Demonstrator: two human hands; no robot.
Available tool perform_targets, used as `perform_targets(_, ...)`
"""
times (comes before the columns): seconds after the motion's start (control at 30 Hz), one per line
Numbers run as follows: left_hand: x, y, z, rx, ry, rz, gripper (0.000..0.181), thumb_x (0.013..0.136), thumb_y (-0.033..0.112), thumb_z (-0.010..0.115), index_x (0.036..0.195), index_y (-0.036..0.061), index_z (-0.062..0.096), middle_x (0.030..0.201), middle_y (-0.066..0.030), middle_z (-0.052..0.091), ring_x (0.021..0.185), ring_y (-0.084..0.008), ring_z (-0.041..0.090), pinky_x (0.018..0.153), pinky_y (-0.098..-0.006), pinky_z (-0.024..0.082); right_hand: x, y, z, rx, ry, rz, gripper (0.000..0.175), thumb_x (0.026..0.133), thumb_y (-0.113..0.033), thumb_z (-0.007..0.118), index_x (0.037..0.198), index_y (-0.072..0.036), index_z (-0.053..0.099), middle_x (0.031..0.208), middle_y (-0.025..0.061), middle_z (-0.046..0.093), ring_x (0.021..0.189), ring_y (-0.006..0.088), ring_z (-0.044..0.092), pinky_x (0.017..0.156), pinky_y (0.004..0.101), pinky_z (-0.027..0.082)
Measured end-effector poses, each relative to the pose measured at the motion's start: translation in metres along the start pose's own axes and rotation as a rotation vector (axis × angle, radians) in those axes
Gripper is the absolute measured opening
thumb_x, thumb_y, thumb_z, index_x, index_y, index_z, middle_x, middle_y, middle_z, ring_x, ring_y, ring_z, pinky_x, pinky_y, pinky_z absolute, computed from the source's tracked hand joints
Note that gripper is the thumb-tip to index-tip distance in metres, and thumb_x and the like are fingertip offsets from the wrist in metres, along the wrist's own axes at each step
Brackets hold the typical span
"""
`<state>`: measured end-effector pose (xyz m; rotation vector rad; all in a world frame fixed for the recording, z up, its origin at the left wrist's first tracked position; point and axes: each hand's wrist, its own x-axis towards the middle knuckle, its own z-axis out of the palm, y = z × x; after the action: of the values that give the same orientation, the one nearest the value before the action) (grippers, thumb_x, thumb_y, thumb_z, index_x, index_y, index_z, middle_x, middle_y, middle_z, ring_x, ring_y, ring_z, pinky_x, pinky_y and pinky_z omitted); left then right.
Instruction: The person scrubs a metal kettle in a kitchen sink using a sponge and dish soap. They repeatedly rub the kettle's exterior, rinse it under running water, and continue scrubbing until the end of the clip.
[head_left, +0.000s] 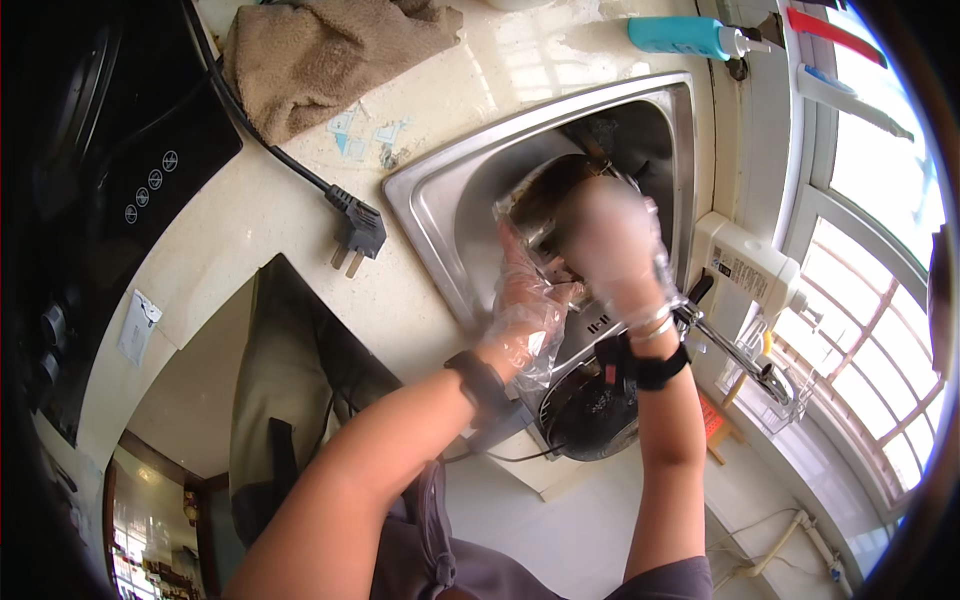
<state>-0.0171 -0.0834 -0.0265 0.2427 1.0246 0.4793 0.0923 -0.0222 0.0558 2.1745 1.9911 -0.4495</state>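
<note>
In the stainless steel sink (487, 146) a dark, shiny round vessel (559, 184) stands tilted, and I cannot tell whether it is a pot or a bowl. My left hand (529, 289), in a clear plastic glove, grips its near edge with the thumb raised along the side. Over the vessel's right part lies my right hand (611, 244), also gloved and strongly blurred. Whether its fingers hold anything is hidden by the blur. Both wrists carry dark bands.
A metal faucet (739, 360) juts in beside my right wrist. A black pan (592, 416) stands near the sink's close end. A white jug (750, 259) and a turquoise bottle (675, 37) line the window side. A power plug (356, 229) and brown towel (322, 60) lie on the counter.
</note>
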Motion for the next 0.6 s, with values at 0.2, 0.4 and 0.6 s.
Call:
perform_targets(0.2,-0.008,0.005,-0.002,-0.305,-0.130,0.119,0.125,0.085,-0.022,0.065,0.172,0.0164,-0.017,0.173,-0.0184,0.032,0.134,-0.0212,0.057,0.088,-0.0261,0.058,0.008,0.013,-0.013,0.139,-0.085,0.111,0.012,0.094,-0.007,0.062,0.104,-0.002,0.057,0.094,0.0228,0.063,0.089,0.0453,0.061,0.078,0.0503,0.048)
perform_targets(0.4,-0.008,0.020,-0.008,0.194,-0.049,0.066,0.128,0.083,-0.018,0.071,0.171,0.0115,-0.018,0.169,-0.0180,0.038,0.135,-0.0228,0.059,0.097,-0.0289,0.057,0.012,0.009,-0.022,-0.171,-0.091,-0.102,0.011,0.096,-0.012,0.064,0.102,-0.005,0.058,0.085,0.0194,0.063,0.083,0.0409,0.064,0.079,0.0515,0.050)
perform_targets(0.6,-0.006,0.008,-0.004,0.029,0.002,0.237,0.135,0.079,-0.010,0.083,0.171,0.0081,-0.015,0.171,-0.0186,0.035,0.144,-0.0272,0.052,0.116,-0.0320,0.046,0.008,-0.003,-0.015,-0.145,0.042,-0.208,0.015,0.087,-0.019,0.068,0.097,-0.009,0.071,0.094,0.0164,0.070,0.094,0.0381,0.066,0.089,0.0521,0.050)
